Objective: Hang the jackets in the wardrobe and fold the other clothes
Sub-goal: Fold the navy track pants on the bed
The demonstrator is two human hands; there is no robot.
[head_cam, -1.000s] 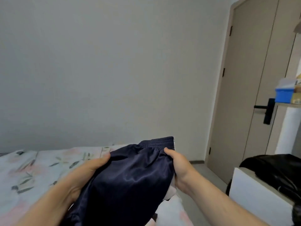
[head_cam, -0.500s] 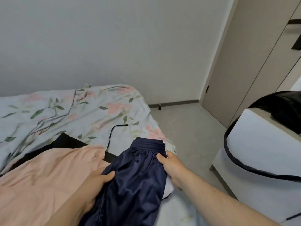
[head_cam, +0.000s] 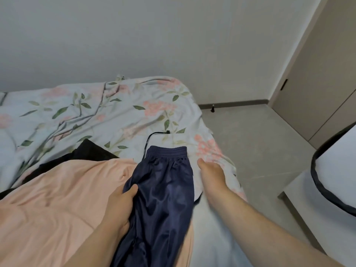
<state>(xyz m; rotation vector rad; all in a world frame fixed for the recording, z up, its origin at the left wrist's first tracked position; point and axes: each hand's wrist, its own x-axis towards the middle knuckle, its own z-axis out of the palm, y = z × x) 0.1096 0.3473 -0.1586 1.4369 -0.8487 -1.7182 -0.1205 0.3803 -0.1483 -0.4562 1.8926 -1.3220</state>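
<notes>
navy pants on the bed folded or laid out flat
Folded in half lengthwise, it seems: navy pants lie as one narrow strip, waistband farthest away. Hem unseen.

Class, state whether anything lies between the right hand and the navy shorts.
Nothing visible blocks it. The right hand sits just right of the navy shorts, with only a strip of pale bedding between; the left hand grips their other edge.

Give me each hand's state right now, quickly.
Left hand: grips the navy shorts at their left edge.
Right hand: beside the shorts on the bed; fingers hidden, cannot tell.
</notes>
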